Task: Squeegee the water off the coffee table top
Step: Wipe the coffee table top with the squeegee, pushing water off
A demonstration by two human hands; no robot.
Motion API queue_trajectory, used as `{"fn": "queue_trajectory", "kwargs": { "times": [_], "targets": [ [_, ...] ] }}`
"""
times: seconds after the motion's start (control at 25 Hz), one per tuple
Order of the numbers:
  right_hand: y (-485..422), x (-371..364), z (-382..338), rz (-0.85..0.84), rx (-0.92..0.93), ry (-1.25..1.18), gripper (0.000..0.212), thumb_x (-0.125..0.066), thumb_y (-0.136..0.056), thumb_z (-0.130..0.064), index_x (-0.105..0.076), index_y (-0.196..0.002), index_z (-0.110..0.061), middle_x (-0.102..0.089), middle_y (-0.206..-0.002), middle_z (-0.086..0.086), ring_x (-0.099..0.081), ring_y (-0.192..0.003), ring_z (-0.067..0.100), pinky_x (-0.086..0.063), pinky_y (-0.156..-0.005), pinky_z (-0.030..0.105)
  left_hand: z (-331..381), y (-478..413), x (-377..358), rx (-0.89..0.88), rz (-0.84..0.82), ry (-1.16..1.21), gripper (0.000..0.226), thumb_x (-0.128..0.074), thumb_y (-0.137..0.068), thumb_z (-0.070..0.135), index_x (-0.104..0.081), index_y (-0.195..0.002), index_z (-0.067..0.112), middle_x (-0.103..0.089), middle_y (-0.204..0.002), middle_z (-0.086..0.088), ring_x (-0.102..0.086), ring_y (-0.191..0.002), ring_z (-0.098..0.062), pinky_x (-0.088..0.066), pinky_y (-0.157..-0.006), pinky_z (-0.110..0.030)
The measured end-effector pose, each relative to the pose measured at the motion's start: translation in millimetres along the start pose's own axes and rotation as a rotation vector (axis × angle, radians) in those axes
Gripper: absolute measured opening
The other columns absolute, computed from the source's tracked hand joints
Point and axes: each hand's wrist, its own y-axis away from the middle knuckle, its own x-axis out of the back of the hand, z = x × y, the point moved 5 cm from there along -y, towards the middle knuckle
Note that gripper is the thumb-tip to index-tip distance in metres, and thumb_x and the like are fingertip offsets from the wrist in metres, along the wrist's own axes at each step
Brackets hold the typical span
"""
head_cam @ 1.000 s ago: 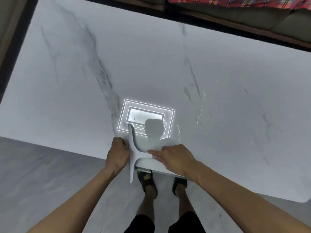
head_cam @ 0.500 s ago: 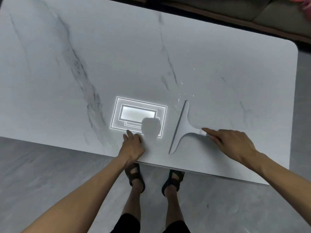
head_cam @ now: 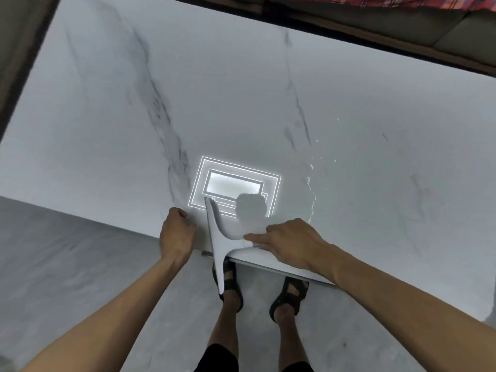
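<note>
A white squeegee (head_cam: 218, 237) lies across the near edge of the white marble coffee table (head_cam: 268, 103), its long blade running near to far and its lower end sticking out past the edge over the floor. My right hand (head_cam: 290, 241) grips its handle from the right. My left hand (head_cam: 175, 233) rests curled on the table edge just left of the blade, holding nothing. A curved trail of water drops (head_cam: 311, 189) glints on the top to the right of the squeegee.
A bright reflection of a ceiling lamp (head_cam: 236, 186) sits on the tabletop beyond the hands. A sofa with a red plaid cloth (head_cam: 375, 0) runs along the far side. Grey floor and my sandalled feet (head_cam: 230, 285) lie below the near edge.
The squeegee has swept left from the wet area to the near edge, its blade now overhanging. My left hand shifted from flat on the top to the edge.
</note>
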Motion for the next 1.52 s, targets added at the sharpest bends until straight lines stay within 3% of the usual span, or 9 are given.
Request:
{"fn": "queue_trajectory", "kwargs": {
  "times": [0.12,0.36,0.64,0.8,0.92,1.08,1.28,1.4,1.52],
  "targets": [
    [-71,1,-31,-0.012,0.077,0.025,0.041,-0.025,-0.103,-0.042,-0.031,-0.144,-0.046,-0.063,-0.098,0.001,-0.061,-0.083,0.025,-0.032,-0.062,0.030,-33,-27,20,0.059,-0.001,0.015,0.013,-0.046,-0.084,0.013,-0.044,-0.096,0.017,-0.058,-0.090,-0.005,-0.052,-0.075,-0.023,-0.036,-0.061,-0.033],
    [-114,32,1,0.136,-0.048,-0.016,0.039,-0.024,-0.100,-0.051,-0.036,-0.137,-0.054,-0.066,-0.103,-0.005,-0.061,-0.099,0.023,-0.035,-0.068,0.031,-27,-54,14,-0.019,-0.143,-0.029,0.005,-0.043,-0.084,0.017,-0.042,-0.088,0.019,-0.056,-0.089,-0.005,-0.051,-0.069,-0.015,-0.030,-0.051,-0.028],
    [14,28,97,0.202,-0.441,-0.075,0.048,-0.011,-0.094,-0.058,-0.031,-0.137,-0.058,-0.058,-0.081,-0.014,-0.061,-0.081,0.018,-0.035,-0.060,0.030,27,-37,-24,-0.286,-0.285,-0.221,0.011,-0.042,-0.083,0.002,-0.042,-0.086,0.013,-0.044,-0.107,-0.012,-0.048,-0.094,-0.031,-0.041,-0.068,-0.036],
    [112,17,133,0.182,-0.604,-0.074,0.052,-0.005,-0.090,-0.062,-0.028,-0.137,-0.061,-0.064,-0.096,-0.018,-0.062,-0.089,0.016,-0.040,-0.063,0.029,50,-14,-49,-0.345,-0.385,-0.273,0.016,-0.047,-0.078,0.005,-0.041,-0.079,0.020,-0.039,-0.114,-0.008,-0.044,-0.105,-0.031,-0.040,-0.074,-0.037],
    [147,17,136,0.182,-0.648,-0.128,0.050,-0.005,-0.089,-0.065,-0.024,-0.136,-0.064,-0.062,-0.091,-0.019,-0.059,-0.085,0.013,-0.043,-0.065,0.028,59,4,-61,-0.345,-0.389,-0.202,0.021,-0.047,-0.084,0.014,-0.037,-0.071,0.028,-0.048,-0.096,0.001,-0.052,-0.087,-0.024,-0.039,-0.066,-0.030],
    [139,4,101,0.131,-0.480,-0.199,0.049,-0.003,-0.089,-0.067,-0.016,-0.135,-0.066,-0.048,-0.078,-0.021,-0.055,-0.079,0.009,-0.035,-0.062,0.025,58,23,-63,-0.207,-0.252,-0.035,0.015,-0.042,-0.088,0.029,-0.047,-0.080,0.017,-0.055,-0.072,0.000,-0.049,-0.062,-0.019,-0.038,-0.052,-0.030],
    [87,-44,46,0.036,-0.048,-0.045,0.040,-0.026,-0.102,-0.046,-0.032,-0.141,-0.050,-0.051,-0.080,-0.005,-0.050,-0.065,0.019,-0.028,-0.056,0.028,44,52,-83,-0.134,-0.211,-0.075,0.006,-0.044,-0.083,0.016,-0.044,-0.088,0.018,-0.055,-0.083,0.001,-0.056,-0.074,-0.025,-0.046,-0.060,-0.037],
    [93,-58,65,0.061,-0.001,0.007,0.039,-0.030,-0.103,-0.042,-0.035,-0.141,-0.048,-0.057,-0.084,-0.001,-0.052,-0.063,0.022,-0.031,-0.055,0.029,51,85,-107,-0.255,-0.051,-0.119,0.016,-0.050,-0.071,0.002,-0.040,-0.076,0.014,-0.047,-0.091,-0.006,-0.048,-0.087,-0.027,-0.045,-0.070,-0.039],
    [124,-59,109,0.070,-0.020,0.048,0.039,-0.027,-0.103,-0.044,-0.029,-0.141,-0.053,-0.059,-0.090,-0.003,-0.058,-0.071,0.023,-0.032,-0.058,0.029,58,121,-146,-0.286,-0.107,-0.166,0.027,-0.054,-0.061,-0.002,-0.041,-0.078,0.014,-0.042,-0.097,-0.008,-0.044,-0.093,-0.026,-0.045,-0.078,-0.038]
  ]
}}
